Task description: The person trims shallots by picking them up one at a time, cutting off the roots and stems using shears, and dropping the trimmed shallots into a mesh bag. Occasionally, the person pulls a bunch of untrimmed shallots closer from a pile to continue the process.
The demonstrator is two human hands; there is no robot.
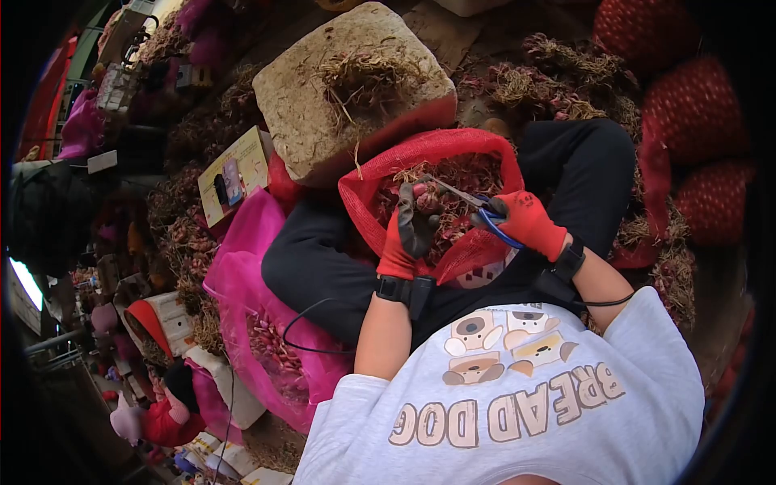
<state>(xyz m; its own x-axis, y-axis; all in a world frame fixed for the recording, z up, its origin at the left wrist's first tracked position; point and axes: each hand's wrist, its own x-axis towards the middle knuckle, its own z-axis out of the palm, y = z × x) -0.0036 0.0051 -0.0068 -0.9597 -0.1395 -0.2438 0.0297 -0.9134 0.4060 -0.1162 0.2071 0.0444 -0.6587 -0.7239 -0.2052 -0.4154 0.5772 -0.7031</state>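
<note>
My left hand (pixel 411 230), in a red glove with a dark grey palm, is closed around shallots (pixel 421 191) with dry stalks. In my right hand (pixel 529 222), also red-gloved, is a pair of scissors (pixel 503 232) with blue handles. Its blades point left toward the shallots. Both hands are over a red mesh bag (pixel 369 196) whose mouth is rolled open between my legs. Dry stalks and reddish skins (pixel 473 176) fill the bag.
Beyond the bag stands a foam box (pixel 299 97) with dry roots on top. A pink mesh bag (pixel 250 234) of shallots lies at left, near a cardboard piece (pixel 234 170). Full red sacks (pixel 693 113) stand at right. Another person (pixel 166 416) sits at lower left.
</note>
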